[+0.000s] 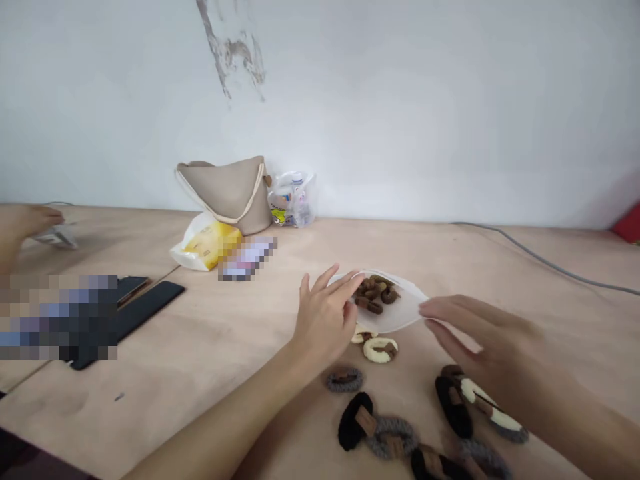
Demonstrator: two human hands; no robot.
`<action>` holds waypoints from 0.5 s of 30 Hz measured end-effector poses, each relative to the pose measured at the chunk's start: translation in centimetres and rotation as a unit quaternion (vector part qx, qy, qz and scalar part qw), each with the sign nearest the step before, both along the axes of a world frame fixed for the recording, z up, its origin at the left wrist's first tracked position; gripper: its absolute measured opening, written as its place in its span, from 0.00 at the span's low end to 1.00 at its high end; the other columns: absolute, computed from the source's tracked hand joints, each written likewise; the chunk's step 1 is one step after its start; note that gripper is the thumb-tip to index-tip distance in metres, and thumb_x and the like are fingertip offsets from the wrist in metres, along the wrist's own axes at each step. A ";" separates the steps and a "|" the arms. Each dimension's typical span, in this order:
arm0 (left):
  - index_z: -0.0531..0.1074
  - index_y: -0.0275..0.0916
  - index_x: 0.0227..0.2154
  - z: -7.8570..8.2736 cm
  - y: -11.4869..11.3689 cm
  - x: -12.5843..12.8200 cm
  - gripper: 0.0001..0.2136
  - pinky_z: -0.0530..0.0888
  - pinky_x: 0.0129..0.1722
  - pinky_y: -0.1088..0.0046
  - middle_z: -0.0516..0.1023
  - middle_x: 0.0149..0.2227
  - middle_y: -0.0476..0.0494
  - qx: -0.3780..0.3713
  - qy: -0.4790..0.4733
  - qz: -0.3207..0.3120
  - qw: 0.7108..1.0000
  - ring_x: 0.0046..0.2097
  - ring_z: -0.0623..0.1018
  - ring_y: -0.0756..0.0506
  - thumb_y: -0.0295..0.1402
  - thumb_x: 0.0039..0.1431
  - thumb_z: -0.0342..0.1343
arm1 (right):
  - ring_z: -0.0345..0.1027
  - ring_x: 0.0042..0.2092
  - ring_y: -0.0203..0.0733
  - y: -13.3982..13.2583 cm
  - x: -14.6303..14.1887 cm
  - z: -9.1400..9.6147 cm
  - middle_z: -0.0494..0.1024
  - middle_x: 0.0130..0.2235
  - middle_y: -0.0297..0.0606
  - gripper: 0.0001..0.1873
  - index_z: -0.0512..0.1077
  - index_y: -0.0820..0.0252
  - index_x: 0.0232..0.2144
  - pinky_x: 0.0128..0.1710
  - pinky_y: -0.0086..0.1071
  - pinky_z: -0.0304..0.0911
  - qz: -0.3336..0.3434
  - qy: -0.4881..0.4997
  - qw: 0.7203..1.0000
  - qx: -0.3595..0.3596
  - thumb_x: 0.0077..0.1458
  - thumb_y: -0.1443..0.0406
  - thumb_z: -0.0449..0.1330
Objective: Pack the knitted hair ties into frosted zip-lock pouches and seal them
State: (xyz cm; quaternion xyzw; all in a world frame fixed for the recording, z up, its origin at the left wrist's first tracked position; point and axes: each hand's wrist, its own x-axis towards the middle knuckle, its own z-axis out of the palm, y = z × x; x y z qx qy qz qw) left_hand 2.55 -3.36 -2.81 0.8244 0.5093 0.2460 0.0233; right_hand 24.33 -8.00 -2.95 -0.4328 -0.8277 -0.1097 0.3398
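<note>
A frosted white plastic bag (407, 307) lies on the table in front of me, with several brown and olive hair ties (373, 291) in it. My left hand (325, 310) holds the bag's left edge between thumb and index finger, its other fingers spread. At the opposite end, my right hand (485, 337) pinches the bag's right corner; it is slightly blurred. Cream hair ties (380, 349) lie just below the bag. Closer to me are a grey hair tie (345, 379), a black one (355, 420) and several more, some partly under my right hand.
A beige handbag (225, 190) stands by the wall, beside a clear bag with a bottle (294, 200). Before it lie a yellow-and-white tissue pack (210, 243) and a blurred phone (249, 258). At left are a dark flat object (150, 307) and another person's hand (30, 223). A grey cable (540, 257) runs at right.
</note>
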 end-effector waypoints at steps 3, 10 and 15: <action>0.65 0.47 0.54 0.0 0.0 0.1 0.24 0.53 0.59 0.45 0.71 0.55 0.51 0.002 -0.001 -0.004 1.000 0.62 0.61 0.42 0.22 0.55 0.42 | 0.72 0.33 0.37 -2.2 3.0 -0.8 0.77 0.35 0.33 0.07 0.68 0.52 0.39 0.30 0.29 0.67 -0.016 0.021 0.999 -0.031 0.58 0.67 0.53; 0.65 0.48 0.54 0.0 -0.3 0.5 0.24 0.52 0.59 0.44 0.71 0.55 0.51 -0.003 -0.002 -0.013 1.000 0.61 0.62 0.42 0.22 0.55 0.42 | 0.73 0.34 0.39 -5.6 4.5 -2.9 0.77 0.35 0.34 0.09 0.69 0.51 0.40 0.30 0.30 0.69 -0.036 -0.022 0.989 -0.141 0.59 0.63 0.51; 0.65 0.47 0.54 -0.1 -0.3 0.5 0.25 0.51 0.59 0.44 0.71 0.55 0.50 -0.006 -0.001 -0.011 1.000 0.61 0.61 0.42 0.22 0.55 0.43 | 0.73 0.29 0.41 -3.1 3.7 -3.8 0.78 0.30 0.33 0.10 0.71 0.50 0.39 0.25 0.33 0.69 -0.135 -0.037 0.968 -0.207 0.53 0.63 0.54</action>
